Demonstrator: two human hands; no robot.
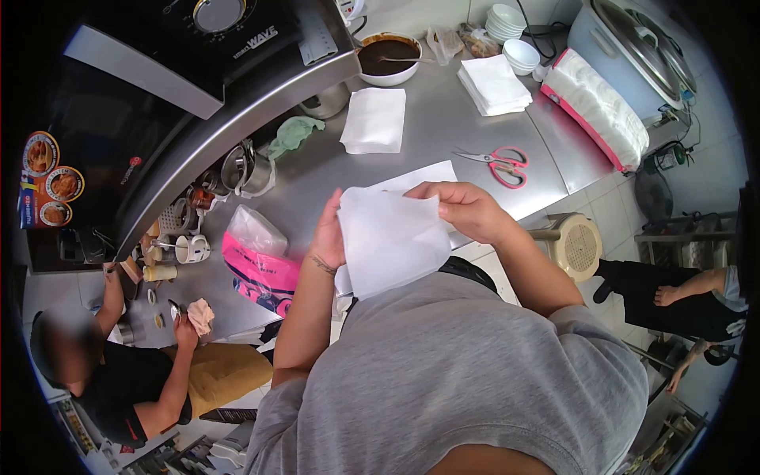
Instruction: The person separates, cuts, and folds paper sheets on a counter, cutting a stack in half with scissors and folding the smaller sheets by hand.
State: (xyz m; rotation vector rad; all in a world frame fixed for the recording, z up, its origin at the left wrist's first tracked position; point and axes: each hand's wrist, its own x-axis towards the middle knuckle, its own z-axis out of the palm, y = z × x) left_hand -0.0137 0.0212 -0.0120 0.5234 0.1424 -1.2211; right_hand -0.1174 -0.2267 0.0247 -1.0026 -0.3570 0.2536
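In front of my chest, a thin white paper sheet [396, 241] is held up by both hands. My left hand [329, 233] grips its left edge, with the fingers partly behind it. At the upper right corner, my right hand [469, 209] pinches the sheet between thumb and fingers. Another white sheet [434, 173] shows on the table edge just behind. Pink-handled scissors [507, 166] lie beyond my right hand, blades partly apart. Farther back are a white paper pile [374, 119] and a thicker stack of white sheets [495, 83].
A bowl of dark sauce [388, 62] with a spoon stands at the back of the steel table [443, 127]. A pink-edged pack [598, 109] lies at right, a pink bag [257, 273] at left. One co-worker [119, 380] stands left, another person [673, 297] right.
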